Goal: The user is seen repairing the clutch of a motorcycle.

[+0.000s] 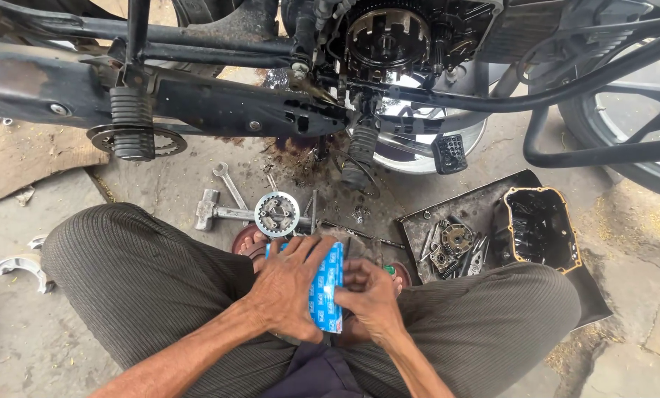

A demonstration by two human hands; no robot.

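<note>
Hands (pixel 289 291) (pixel 370 298) grip blue packet (pixel 327 286) over oil-stained concrete floor (pixel 160 184)

Tray (pixel 418 221) right of hammer (pixel 210 211)

Daylight falls on a rough, dusty concrete floor (pixel 160 184), stained dark with an oil patch (pixel 300 151) beneath a motorcycle frame (pixel 219 103) that fills the top of the view. The motorcycle's open clutch housing (pixel 389 37) sits up top, a wheel (pixel 632 110) at right. A flattened sheet of cardboard (pixel 28 155) lies at left, and a dark metal tray (pixel 484 210) rests on the floor at right.
</note>
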